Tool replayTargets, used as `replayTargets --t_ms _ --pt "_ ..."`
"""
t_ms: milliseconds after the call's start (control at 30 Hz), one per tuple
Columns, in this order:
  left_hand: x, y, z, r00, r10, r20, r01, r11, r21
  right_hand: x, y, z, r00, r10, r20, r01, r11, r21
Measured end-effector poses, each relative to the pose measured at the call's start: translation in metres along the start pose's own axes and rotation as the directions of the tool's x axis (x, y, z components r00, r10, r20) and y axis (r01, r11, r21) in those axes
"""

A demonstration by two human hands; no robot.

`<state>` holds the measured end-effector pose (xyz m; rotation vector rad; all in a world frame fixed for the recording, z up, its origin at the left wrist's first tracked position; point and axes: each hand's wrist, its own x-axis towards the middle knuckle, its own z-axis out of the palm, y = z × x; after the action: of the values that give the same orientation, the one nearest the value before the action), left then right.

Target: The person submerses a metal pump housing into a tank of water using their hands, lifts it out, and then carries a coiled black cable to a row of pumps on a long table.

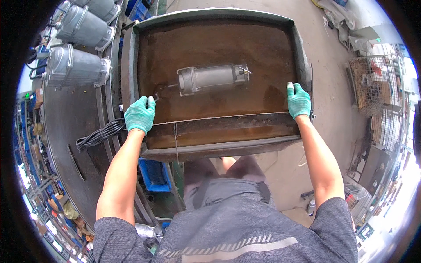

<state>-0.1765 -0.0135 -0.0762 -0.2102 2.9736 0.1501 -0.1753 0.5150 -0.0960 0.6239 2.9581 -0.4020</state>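
Observation:
A rectangular metal tank (215, 13) holds brownish water. In it, near the middle, a grey cylindrical metal motor or pump housing (215, 77) lies on its side. A flange is at its left end, with a thin cable or rod leading off, and a small fitting is at its right. Green gloves cover both hands. My left hand (140, 115) is closed over the tank's left rim, beside a small dark hook. Across the tank, my right hand (299, 101) grips the right rim, its fingers bent. Neither hand touches the housing.
Several grey cylindrical housings (79, 65) stand on the bench at left. A coiled black cable (101, 134) lies beside the tank. A thin bar (219, 118) crosses the tank's near part. Below is a blue bin (155, 175). Wire cages (372, 85) stand at right.

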Motion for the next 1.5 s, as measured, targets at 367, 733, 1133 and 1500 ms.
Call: replayTargets --t_ms 367,733,1133,1500 --pt "-0.002 0.003 0.003 0.999 0.026 -0.047 -0.026 1.000 0.006 -0.004 -0.004 -0.009 1.000 0.016 0.021 -0.016 1.000 -0.008" --pt "-0.002 0.001 0.006 0.998 0.030 -0.055 -0.029 1.000 0.012 -0.005 -0.007 -0.014 0.997 0.034 0.064 -0.035 0.999 0.003" --pt "-0.002 0.002 0.008 0.997 0.036 -0.075 -0.035 0.999 0.006 -0.004 -0.002 -0.009 0.999 0.008 0.036 -0.008 1.000 0.015" --pt "-0.001 0.003 0.007 0.997 0.048 -0.066 -0.047 0.999 0.014 -0.003 -0.001 -0.009 0.999 0.019 0.036 -0.020 0.999 0.025"
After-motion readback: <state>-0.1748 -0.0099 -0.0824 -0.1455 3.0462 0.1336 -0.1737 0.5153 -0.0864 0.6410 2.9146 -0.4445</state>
